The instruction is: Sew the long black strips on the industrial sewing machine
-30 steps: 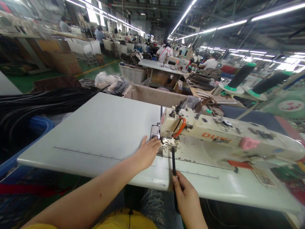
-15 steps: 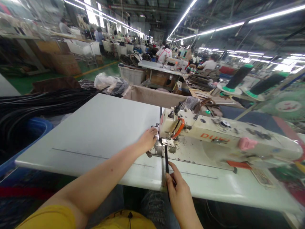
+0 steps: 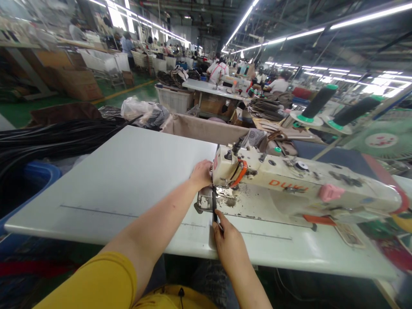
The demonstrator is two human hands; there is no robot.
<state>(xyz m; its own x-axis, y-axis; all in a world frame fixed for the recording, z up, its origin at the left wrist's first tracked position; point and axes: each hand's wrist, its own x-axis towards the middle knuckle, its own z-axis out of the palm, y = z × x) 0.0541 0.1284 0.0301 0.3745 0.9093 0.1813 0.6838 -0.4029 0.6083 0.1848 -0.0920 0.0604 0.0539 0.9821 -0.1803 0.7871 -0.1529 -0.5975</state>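
A white sewing machine (image 3: 257, 174) stands on the right half of a pale table. A narrow black strap (image 3: 214, 201) runs under its presser foot toward the table's front edge. My right hand (image 3: 229, 240) pinches this strap in front of the machine, thumb and fingers closed around it; a thin metallic piece shows by the fingers. My left hand (image 3: 201, 172) reaches to the left side of the machine head, close to the needle area. Its fingertips are hidden behind the head, so their grip does not show.
The pale tabletop (image 3: 128, 171) has a printed ruler line. At the left, a bundle of black strips (image 3: 58, 139) lies above a blue bin (image 3: 41, 171). A fabric-lined box (image 3: 202, 128) stands behind the table. Black thread cones (image 3: 322, 102) and a fan (image 3: 381, 139) are at the right.
My left hand has shifted away from me, beside the machine head, and its fingertips are now hidden. My right hand has moved toward the needle with the strap. The view has shifted slightly.
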